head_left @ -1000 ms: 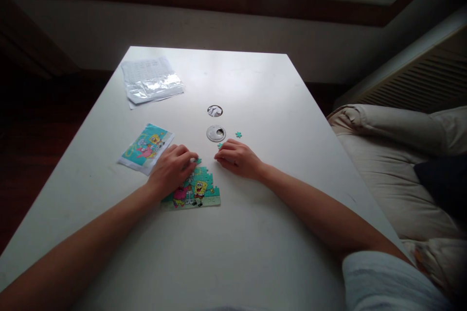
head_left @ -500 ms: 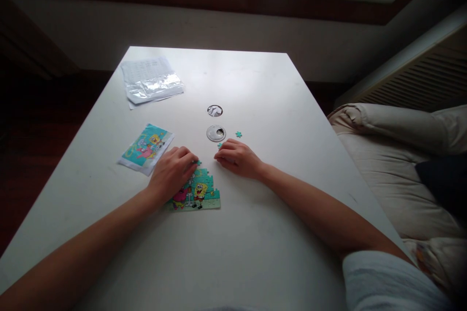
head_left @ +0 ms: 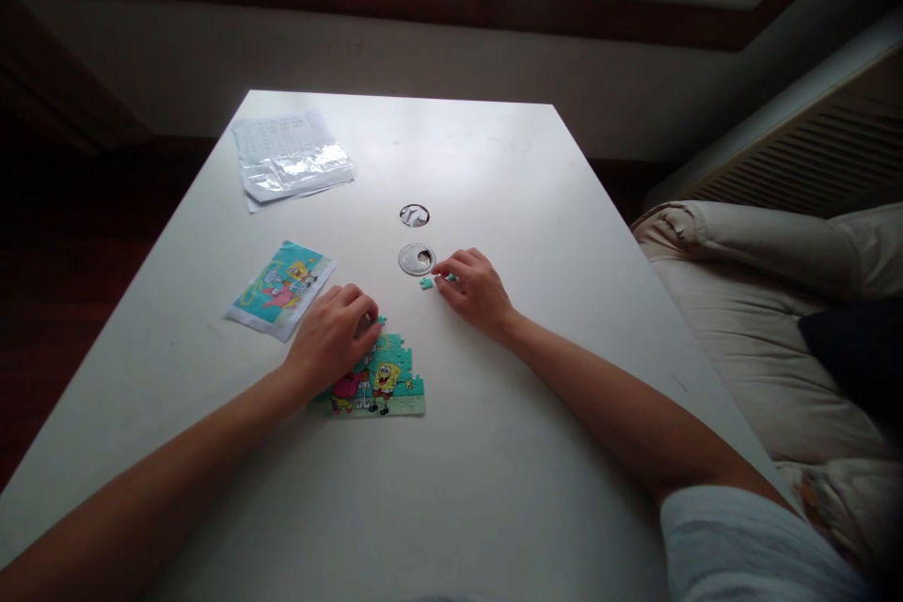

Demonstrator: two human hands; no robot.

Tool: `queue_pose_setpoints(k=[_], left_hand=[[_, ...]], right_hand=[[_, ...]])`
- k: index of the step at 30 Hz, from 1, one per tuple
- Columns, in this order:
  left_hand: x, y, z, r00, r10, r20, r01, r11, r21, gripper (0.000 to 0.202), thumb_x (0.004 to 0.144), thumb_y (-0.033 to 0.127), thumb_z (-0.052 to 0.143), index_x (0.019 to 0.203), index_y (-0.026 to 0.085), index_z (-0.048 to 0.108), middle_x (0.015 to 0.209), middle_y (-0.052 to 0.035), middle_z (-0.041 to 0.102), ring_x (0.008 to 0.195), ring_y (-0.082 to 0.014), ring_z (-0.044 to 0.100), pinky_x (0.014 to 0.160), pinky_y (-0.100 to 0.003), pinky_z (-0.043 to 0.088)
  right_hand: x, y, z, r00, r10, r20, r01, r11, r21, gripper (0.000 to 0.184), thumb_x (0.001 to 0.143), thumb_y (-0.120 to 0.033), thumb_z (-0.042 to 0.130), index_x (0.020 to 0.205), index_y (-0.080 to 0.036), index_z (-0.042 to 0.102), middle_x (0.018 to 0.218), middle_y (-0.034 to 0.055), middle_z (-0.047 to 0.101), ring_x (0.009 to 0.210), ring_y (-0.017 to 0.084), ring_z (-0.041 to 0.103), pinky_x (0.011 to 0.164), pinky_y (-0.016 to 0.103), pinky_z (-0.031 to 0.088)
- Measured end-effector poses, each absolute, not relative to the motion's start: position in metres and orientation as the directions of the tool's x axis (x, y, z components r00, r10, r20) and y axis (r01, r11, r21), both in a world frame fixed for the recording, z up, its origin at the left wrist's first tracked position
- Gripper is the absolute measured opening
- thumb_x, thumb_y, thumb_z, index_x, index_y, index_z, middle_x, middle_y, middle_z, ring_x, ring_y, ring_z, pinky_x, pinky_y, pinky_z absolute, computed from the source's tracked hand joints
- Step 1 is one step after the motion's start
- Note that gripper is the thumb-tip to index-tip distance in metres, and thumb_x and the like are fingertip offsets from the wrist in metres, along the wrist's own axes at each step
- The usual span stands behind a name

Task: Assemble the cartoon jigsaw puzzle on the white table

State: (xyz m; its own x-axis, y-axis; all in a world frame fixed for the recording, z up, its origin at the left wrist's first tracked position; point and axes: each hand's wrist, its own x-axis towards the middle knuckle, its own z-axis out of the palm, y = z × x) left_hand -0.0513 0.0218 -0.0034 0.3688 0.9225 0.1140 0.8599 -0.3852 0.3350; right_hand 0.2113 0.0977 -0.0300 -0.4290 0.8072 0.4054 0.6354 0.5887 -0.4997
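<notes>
A partly joined jigsaw puzzle [head_left: 385, 386] with cartoon figures on teal lies before me on the white table. My left hand [head_left: 333, 331] rests over its upper left part, fingers curled and thumb near the index finger. A small teal puzzle piece [head_left: 382, 321] pokes out at those fingertips. Farther right, my right hand [head_left: 476, 290] has thumb and index finger apart, low over the table. One loose teal piece [head_left: 426, 283] lies just left of its fingertips. Another teal piece [head_left: 452, 277] shows between its thumb and fingers; whether they touch it is unclear.
Left of the puzzle lies a picture card [head_left: 282, 287] with the same cartoon figures. Clear plastic packaging over papers [head_left: 293, 155] sits at the table's far left. Two round fittings, a far one [head_left: 415, 215] and a near one [head_left: 416, 259], are set mid-table. A cushioned seat [head_left: 734, 320] stands to the right.
My right hand has moved right and a little away from me, and its fingers have spread over the farther loose piece. The puzzle has slid slightly towards me.
</notes>
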Motion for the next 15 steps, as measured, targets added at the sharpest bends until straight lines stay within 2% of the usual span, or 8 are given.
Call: queue_pose_setpoints(k=[3,6,12,15], left_hand=[[-0.048,0.0197,-0.0052,0.382,0.914,0.139,0.871,-0.406,0.275,0.01,0.093,0.031,0.06,0.088,0.022,0.059,0.096,-0.0049,0.058,0.094,-0.0244,0.053,0.086,-0.04,0.044],[-0.0481,0.0198,-0.0075,0.383,0.91,0.158,0.878,-0.412,0.243,0.011,0.095,0.031,0.057,0.089,0.021,0.058,0.096,-0.0057,0.058,0.094,-0.0247,0.053,0.086,-0.04,0.044],[-0.0511,0.019,-0.0096,0.439,0.871,0.223,0.821,-0.489,0.295,0.012,0.098,0.028,0.052,0.096,0.021,0.061,0.1,-0.0064,0.06,0.095,-0.0237,0.054,0.087,-0.04,0.045],[-0.0523,0.0167,-0.0092,0.546,0.803,0.239,0.728,-0.596,0.339,0.013,0.098,0.028,0.051,0.098,0.021,0.063,0.102,-0.0065,0.063,0.095,-0.0226,0.055,0.088,-0.039,0.045]], right_hand=[[0.21,0.0951,-0.0313,-0.491,0.796,0.354,0.682,0.604,-0.412,0.017,0.091,-0.029,0.066,0.107,-0.025,0.071,0.1,0.0066,0.064,0.099,0.024,0.051,0.091,0.04,0.042],[0.2093,0.0932,-0.0321,-0.537,0.775,0.333,0.682,0.631,-0.369,0.016,0.093,-0.028,0.064,0.108,-0.027,0.071,0.104,0.0068,0.063,0.101,0.024,0.049,0.091,0.04,0.039],[0.2093,0.0932,-0.0326,-0.604,0.719,0.344,0.606,0.694,-0.388,0.025,0.092,-0.012,0.058,0.105,-0.029,0.072,0.102,0.0057,0.064,0.098,0.023,0.049,0.088,0.038,0.039],[0.2143,0.0972,-0.0311,-0.542,0.744,0.39,0.612,0.668,-0.423,0.028,0.092,-0.011,0.056,0.108,-0.028,0.071,0.1,0.0058,0.065,0.097,0.024,0.051,0.089,0.04,0.04]])
